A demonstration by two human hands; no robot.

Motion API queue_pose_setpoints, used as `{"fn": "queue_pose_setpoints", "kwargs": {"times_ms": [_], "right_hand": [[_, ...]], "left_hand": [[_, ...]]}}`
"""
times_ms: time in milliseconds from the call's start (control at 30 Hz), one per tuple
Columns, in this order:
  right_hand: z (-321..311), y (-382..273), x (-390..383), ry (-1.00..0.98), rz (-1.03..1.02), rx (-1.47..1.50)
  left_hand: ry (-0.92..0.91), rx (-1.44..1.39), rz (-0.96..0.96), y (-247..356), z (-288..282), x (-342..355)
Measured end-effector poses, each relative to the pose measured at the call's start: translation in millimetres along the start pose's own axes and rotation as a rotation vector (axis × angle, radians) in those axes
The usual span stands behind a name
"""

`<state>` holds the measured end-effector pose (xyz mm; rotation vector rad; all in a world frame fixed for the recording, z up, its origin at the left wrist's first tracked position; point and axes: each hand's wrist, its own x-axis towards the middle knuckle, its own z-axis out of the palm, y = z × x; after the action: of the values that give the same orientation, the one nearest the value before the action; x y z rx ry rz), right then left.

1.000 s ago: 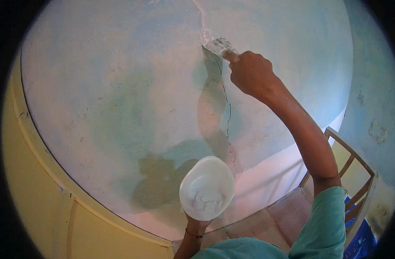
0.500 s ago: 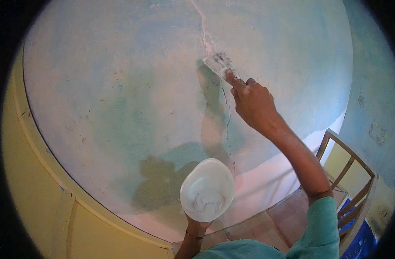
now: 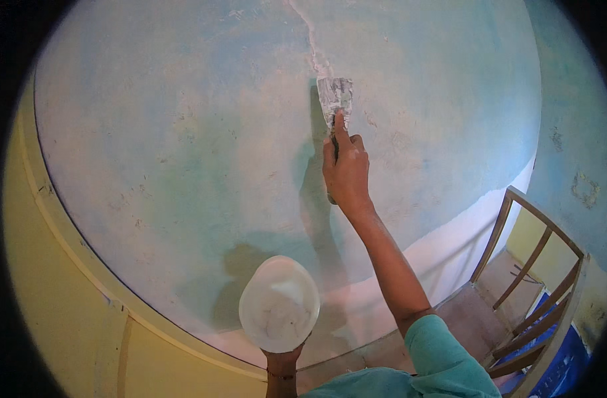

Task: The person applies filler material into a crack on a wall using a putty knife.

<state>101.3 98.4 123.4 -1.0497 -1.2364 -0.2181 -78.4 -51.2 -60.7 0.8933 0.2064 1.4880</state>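
Putty knife (image 3: 334, 96) looked light and thin, blade probably springy, caked in white filler; best held by the handle. Right hand (image 3: 346, 169) was closed around it, forefinger along the blade, pressing it flat on the wall crack (image 3: 310, 40). Left hand (image 3: 281, 361) was clasped under a white filler bowl (image 3: 279, 304).

Matt, rough plastered wall (image 3: 184, 132); filler-smeared metal blade (image 3: 334, 96); white plastic bowl (image 3: 279, 305); wooden chair (image 3: 535, 278).

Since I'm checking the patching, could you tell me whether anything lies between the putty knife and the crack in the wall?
Nothing visible does. The right hand holds the putty knife with its blade flat on the wall, directly over the crack.
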Motion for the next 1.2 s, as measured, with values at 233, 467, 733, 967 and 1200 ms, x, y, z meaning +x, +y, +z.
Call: {"fn": "queue_pose_setpoints", "kwargs": {"times_ms": [233,467,733,967,1200], "right_hand": [[17,11,-13,0.083,0.033,-0.05],[18,13,-13,0.121,0.071,-0.05],[24,-2,-4,0.115,0.084,-0.023],[34,-6,1,0.114,0.14,-0.077],[27,-8,-15,0.016,0.111,-0.052]], "left_hand": [[0.174,-0.368,-0.032,17,-47,-17],[0.199,-0.525,-0.156,29,-52,-16],[0.047,-0.293,-0.056,21,-41,-15],[0.072,0.142,0.091,16,-47,-16],[0.193,-0.322,-0.046,13,-29,-3]]}}
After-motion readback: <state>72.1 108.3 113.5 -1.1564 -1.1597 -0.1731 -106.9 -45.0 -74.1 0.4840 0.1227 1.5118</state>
